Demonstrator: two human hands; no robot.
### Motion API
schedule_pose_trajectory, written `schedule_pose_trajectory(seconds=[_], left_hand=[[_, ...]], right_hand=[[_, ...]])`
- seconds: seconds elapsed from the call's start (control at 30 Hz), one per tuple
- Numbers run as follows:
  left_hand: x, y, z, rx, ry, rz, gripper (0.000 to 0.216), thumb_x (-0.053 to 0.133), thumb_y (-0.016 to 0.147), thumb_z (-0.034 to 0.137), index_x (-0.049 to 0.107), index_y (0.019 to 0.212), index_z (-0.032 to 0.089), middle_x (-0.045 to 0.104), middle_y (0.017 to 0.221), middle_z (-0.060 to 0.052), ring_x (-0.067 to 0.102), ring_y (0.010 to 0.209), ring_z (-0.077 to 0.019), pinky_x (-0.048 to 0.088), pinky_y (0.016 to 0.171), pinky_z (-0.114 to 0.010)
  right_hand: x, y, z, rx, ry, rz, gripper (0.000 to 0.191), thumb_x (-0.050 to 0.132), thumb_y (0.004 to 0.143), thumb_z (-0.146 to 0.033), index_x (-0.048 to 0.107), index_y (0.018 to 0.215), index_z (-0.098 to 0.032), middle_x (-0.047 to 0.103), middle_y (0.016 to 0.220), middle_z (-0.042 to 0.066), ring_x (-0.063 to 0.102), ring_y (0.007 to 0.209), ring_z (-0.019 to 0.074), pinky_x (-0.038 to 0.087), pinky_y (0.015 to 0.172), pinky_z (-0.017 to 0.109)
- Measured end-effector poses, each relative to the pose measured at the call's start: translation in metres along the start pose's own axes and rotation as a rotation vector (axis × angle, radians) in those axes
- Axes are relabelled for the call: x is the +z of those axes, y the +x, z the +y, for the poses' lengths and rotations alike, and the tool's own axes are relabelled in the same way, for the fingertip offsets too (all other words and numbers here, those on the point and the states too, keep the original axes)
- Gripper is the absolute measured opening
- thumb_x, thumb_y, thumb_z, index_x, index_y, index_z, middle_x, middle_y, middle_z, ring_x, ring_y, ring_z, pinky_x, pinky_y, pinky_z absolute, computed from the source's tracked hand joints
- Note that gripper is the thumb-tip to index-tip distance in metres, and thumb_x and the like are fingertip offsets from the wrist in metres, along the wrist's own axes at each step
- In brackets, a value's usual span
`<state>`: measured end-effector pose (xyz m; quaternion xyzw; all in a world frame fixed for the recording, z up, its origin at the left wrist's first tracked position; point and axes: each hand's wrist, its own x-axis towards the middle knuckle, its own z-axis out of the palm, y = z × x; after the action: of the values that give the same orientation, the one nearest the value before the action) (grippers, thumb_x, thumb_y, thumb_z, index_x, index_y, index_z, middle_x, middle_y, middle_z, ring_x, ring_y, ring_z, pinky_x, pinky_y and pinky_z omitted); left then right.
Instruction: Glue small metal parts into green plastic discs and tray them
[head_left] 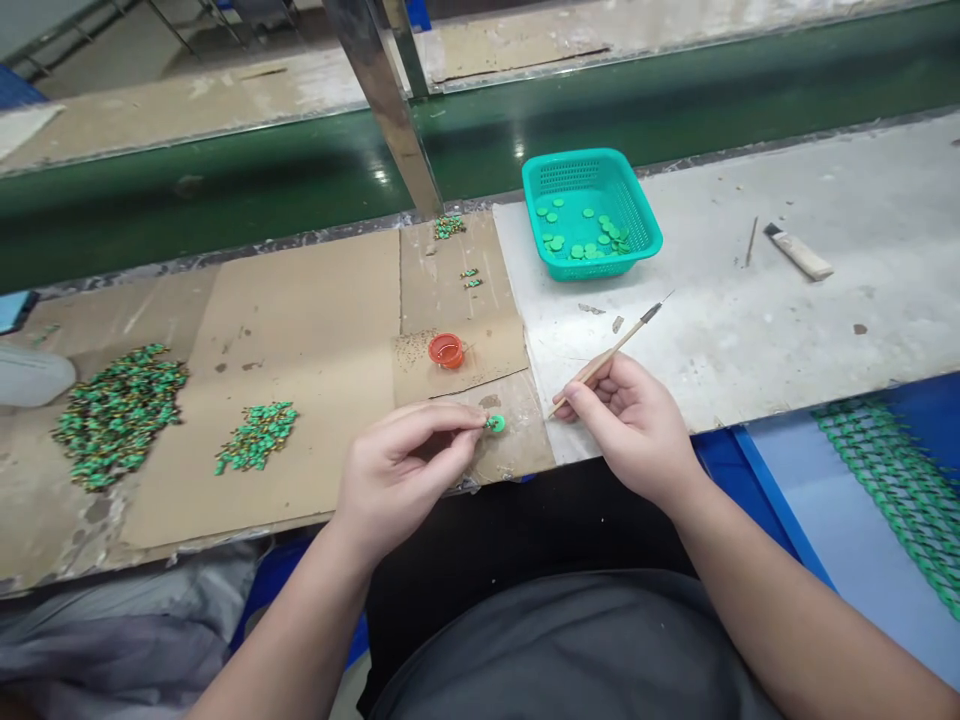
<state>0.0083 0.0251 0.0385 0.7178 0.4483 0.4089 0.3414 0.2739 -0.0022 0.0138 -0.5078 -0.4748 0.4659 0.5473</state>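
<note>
My left hand (401, 470) pinches a small round green disc (495, 424) between thumb and forefinger, just above a piece of cardboard (517, 450) at the bench's front edge. My right hand (626, 420) is closed round a thin wooden stick (611, 353) with a dark metal tip that points up and to the right, away from the disc. A small red cap (446, 350) holding liquid sits on the cardboard just behind my left hand.
A teal plastic basket (592, 210) with several green discs stands behind. Two heaps of green and gold pieces (116, 412) (256, 435) lie at left on cardboard. A brush (799, 252) lies at right. A green conveyor belt (225, 190) runs behind.
</note>
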Motion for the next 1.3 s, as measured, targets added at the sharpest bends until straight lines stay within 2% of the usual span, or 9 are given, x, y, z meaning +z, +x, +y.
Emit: schedule_pose_trajectory(seconds=[0.07, 0.13, 0.23, 0.33, 0.53, 1.07, 1.2, 1.3], left_hand=[[-0.003, -0.001, 0.006, 0.048, -0.001, 0.004, 0.014, 0.086, 0.091, 0.020, 0.093, 0.096, 0.031, 0.093, 0.100, -0.003, 0.090, 0.092, -0.0215, 0.075, 0.092, -0.031], [-0.005, -0.001, 0.017, 0.055, -0.004, 0.026, 0.015, 0.085, 0.092, 0.018, 0.092, 0.097, 0.030, 0.092, 0.097, -0.003, 0.089, 0.089, -0.0203, 0.074, 0.088, -0.029], [-0.009, 0.002, 0.040, -0.068, -0.105, 0.001, 0.012, 0.080, 0.094, 0.017, 0.088, 0.093, 0.026, 0.089, 0.089, -0.001, 0.085, 0.077, -0.0166, 0.069, 0.070, -0.021], [-0.013, 0.007, 0.064, -0.174, -0.241, -0.056, 0.010, 0.080, 0.088, 0.017, 0.085, 0.085, 0.025, 0.085, 0.081, 0.000, 0.081, 0.070, -0.0141, 0.066, 0.066, -0.018], [-0.015, 0.014, 0.091, -0.161, -0.271, -0.077, 0.014, 0.077, 0.081, 0.014, 0.085, 0.079, 0.026, 0.080, 0.073, 0.001, 0.073, 0.064, -0.0111, 0.061, 0.062, -0.015], [-0.006, 0.033, 0.103, -0.262, -0.274, -0.111, 0.007, 0.079, 0.080, 0.019, 0.082, 0.077, 0.024, 0.075, 0.068, 0.002, 0.067, 0.057, -0.0118, 0.057, 0.056, -0.019], [0.001, 0.040, 0.099, -0.261, -0.206, -0.107, 0.004, 0.081, 0.080, 0.025, 0.081, 0.077, 0.023, 0.075, 0.068, 0.001, 0.067, 0.055, -0.0124, 0.054, 0.053, -0.019], [0.008, 0.048, 0.088, -0.200, -0.069, -0.106, 0.010, 0.083, 0.086, 0.033, 0.082, 0.081, 0.024, 0.078, 0.073, -0.001, 0.072, 0.062, -0.0150, 0.057, 0.057, -0.020]], right_hand=[[0.000, -0.001, 0.002, -0.005, -0.009, -0.013, 0.019, 0.083, 0.109, -0.037, 0.074, 0.100, -0.023, 0.085, 0.092, 0.005, 0.087, 0.087, 0.0199, 0.074, 0.084, 0.033], [0.000, -0.002, 0.003, -0.002, -0.025, -0.014, 0.021, 0.083, 0.109, -0.039, 0.074, 0.099, -0.023, 0.084, 0.092, 0.004, 0.087, 0.087, 0.0203, 0.074, 0.084, 0.033], [0.001, -0.003, 0.005, 0.000, -0.048, -0.009, 0.025, 0.084, 0.108, -0.046, 0.074, 0.098, -0.024, 0.084, 0.090, 0.005, 0.086, 0.085, 0.0215, 0.074, 0.082, 0.034], [0.001, -0.004, 0.007, -0.002, -0.064, -0.019, 0.028, 0.083, 0.108, -0.049, 0.074, 0.098, -0.025, 0.084, 0.089, 0.005, 0.086, 0.084, 0.0226, 0.073, 0.080, 0.035], [-0.001, -0.004, 0.006, 0.007, -0.085, -0.046, 0.031, 0.081, 0.109, -0.053, 0.073, 0.097, -0.025, 0.084, 0.090, 0.006, 0.086, 0.084, 0.0236, 0.071, 0.081, 0.037], [0.000, -0.002, 0.005, 0.042, 0.001, -0.100, 0.025, 0.080, 0.108, -0.046, 0.074, 0.095, -0.026, 0.084, 0.088, 0.005, 0.085, 0.082, 0.0233, 0.067, 0.078, 0.036], [0.002, -0.002, 0.003, 0.038, 0.053, -0.083, 0.024, 0.080, 0.107, -0.045, 0.073, 0.094, -0.026, 0.083, 0.087, 0.004, 0.084, 0.081, 0.0220, 0.068, 0.079, 0.034], [-0.004, -0.008, -0.003, 0.033, 0.076, -0.036, 0.024, 0.079, 0.106, -0.045, 0.072, 0.094, -0.025, 0.084, 0.087, 0.004, 0.086, 0.081, 0.0227, 0.071, 0.079, 0.034]])
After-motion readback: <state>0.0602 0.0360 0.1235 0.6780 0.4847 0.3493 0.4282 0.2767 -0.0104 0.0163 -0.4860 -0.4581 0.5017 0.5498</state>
